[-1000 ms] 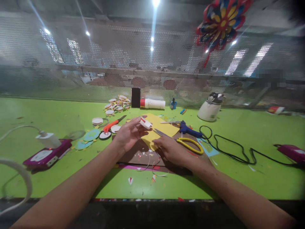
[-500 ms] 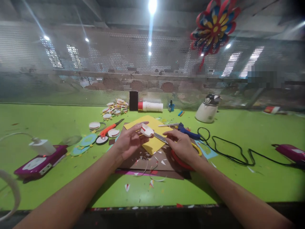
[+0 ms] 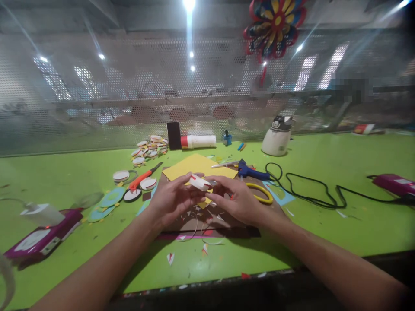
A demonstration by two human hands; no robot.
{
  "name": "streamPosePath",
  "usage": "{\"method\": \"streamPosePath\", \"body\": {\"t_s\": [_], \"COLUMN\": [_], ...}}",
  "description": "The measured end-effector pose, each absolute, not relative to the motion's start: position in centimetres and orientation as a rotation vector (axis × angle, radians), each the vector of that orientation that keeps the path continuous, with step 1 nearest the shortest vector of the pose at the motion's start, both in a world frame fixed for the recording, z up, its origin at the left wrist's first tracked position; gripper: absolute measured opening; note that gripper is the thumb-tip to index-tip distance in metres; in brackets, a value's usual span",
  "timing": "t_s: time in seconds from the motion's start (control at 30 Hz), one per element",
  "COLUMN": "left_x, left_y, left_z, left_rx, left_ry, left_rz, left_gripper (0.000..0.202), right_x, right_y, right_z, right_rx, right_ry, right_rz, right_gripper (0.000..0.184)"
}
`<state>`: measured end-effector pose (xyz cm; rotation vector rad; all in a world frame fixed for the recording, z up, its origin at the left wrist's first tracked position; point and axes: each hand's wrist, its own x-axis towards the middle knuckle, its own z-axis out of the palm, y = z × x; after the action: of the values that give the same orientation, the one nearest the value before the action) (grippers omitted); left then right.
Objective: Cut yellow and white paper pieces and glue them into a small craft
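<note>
A small round white paper piece with a red stripe (image 3: pixel 199 182) is pinched in the fingers of my left hand (image 3: pixel 171 199), above the yellow paper. My right hand (image 3: pixel 236 198) is closed around scissors and has its fingertips close against the white piece. Past its knuckles shows the yellow handle loop of the scissors (image 3: pixel 262 194); a bit of greyish blade is visible by the piece, the rest hidden by the hand. Beneath both hands lie a yellow sheet (image 3: pixel 194 164) and brown sheets (image 3: pixel 181 222), strewn with paper scraps (image 3: pixel 170 258).
Left of the hands lie orange-handled scissors (image 3: pixel 142 179), white discs (image 3: pixel 121 176) and blue paper rings (image 3: pixel 112 197). A blue glue gun (image 3: pixel 254 171) with a black cord lies at right. Farther back stand a pile of discs (image 3: pixel 151 149) and a white kettle-like container (image 3: pixel 276 140). Purple power strips (image 3: pixel 42 237) flank the workspace.
The right hand has moved left, closing up to the white piece, and the scissors' blade is now mostly covered. The piece has tilted slightly. The camera view has shifted a little.
</note>
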<state>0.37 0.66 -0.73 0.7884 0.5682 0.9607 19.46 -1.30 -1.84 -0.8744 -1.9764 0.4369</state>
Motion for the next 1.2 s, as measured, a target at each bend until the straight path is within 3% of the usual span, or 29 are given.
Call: {"method": "streamPosePath", "body": {"t_s": [0.27,0.47,0.97,1.2], "left_x": [0.8,0.8,0.6,0.6], "left_y": [0.2,0.2,-0.6,-0.7], "left_z": [-1.1,-1.3,-0.3,-0.1], "left_rx": [0.847,0.903,0.99,1.025], "left_ry": [0.528,0.513,0.597,0.586], "left_rz": [0.843,0.804,0.896,0.878], "left_gripper": [0.026,0.035,0.024,0.032], "right_x": [19.3,19.5,19.8,19.9], "right_y": [-1.5,-1.5,-1.3,-1.4], "right_z": [-2.3,-2.3,-2.6,-2.4], "right_rx": [-0.852,-0.868,-0.889,-0.871], "right_ry": [-1.941,-1.971,-1.966,-1.971], "right_rz": [0.299,0.23,0.204,0.205], "right_gripper": [0.007,0.008,0.01,0.011]}}
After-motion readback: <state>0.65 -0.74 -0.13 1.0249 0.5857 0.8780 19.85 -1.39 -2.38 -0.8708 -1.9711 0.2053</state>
